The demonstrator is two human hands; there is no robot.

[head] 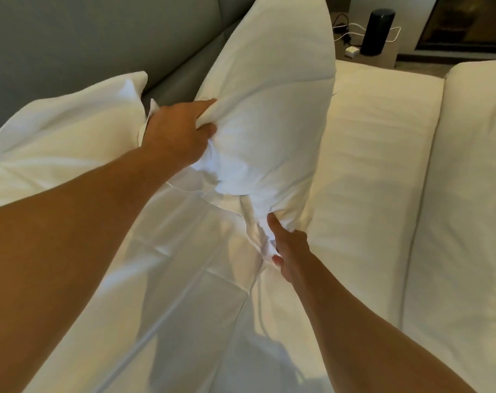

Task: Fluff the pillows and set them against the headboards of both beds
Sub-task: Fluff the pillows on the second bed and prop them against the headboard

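Now pillow (269, 109) gripped between left hand (176, 131) and right hand (289, 251).

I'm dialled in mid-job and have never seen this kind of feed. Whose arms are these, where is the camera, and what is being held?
There is no machine here: a person wears one camera on the head, looking down at their own bare arms. The left hand grips a white pillow by its side, and the right hand pinches its lower corner. The pillow stands on end on the bed, leaning toward the grey headboard. A second pillow lies on the left. A black speaker stands on a bedside table.
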